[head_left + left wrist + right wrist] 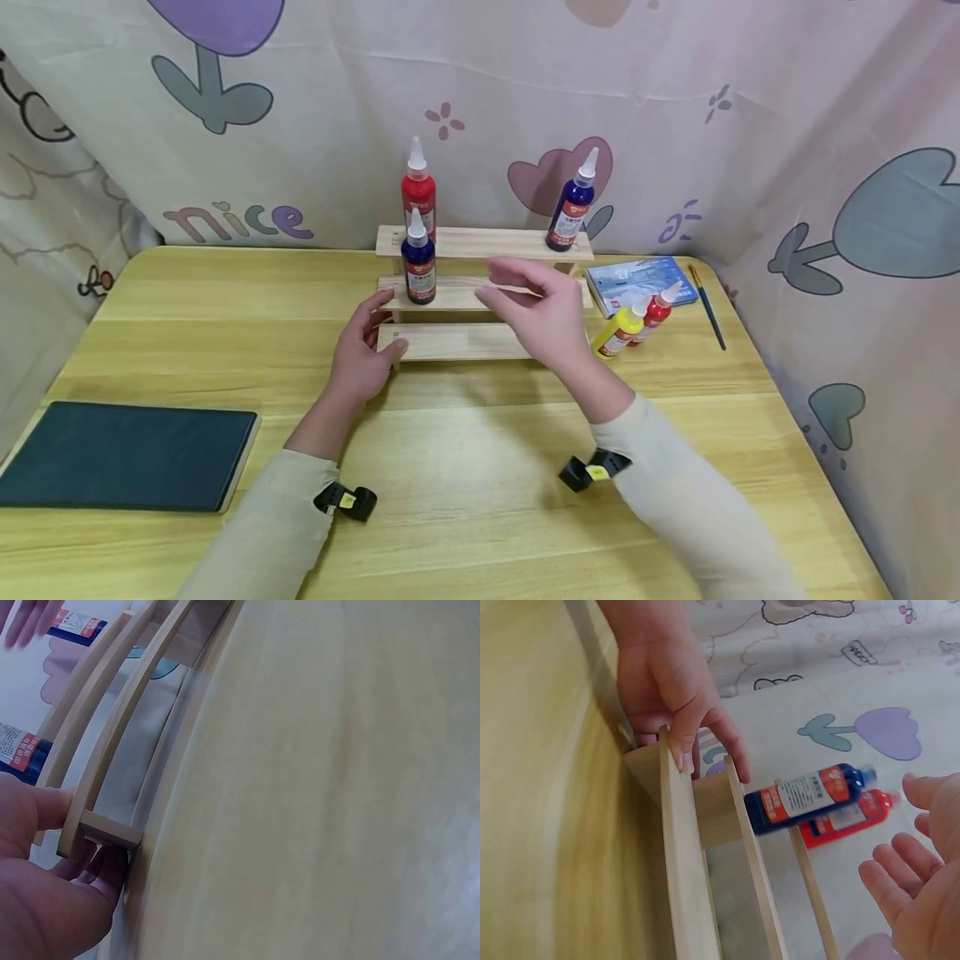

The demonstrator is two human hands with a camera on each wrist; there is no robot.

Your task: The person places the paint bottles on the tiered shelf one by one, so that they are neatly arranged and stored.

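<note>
A three-step wooden rack (pixel 465 342) stands against the curtain. Its left end is gripped by my left hand (pixel 360 354), thumb on the lowest step and fingers around the side. My right hand (pixel 543 312) hovers over the rack's right half with fingers apart and bent; the right wrist view shows nothing in it. On the middle step, at the left, a dark blue paint bottle (pixel 419 271) stands upright. Behind it a red paint bottle (pixel 417 192) is on the top step. Another dark blue paint bottle (pixel 571 215) stands at the top step's right end.
Right of the rack are a yellow paint bottle (pixel 617 332) and a smaller-looking red paint bottle (pixel 656 316), close together before a blue-and-white box (pixel 633 282). A paintbrush (pixel 707 307) lies further right. At the table's left lies a dark flat tablet-like board (pixel 127 456).
</note>
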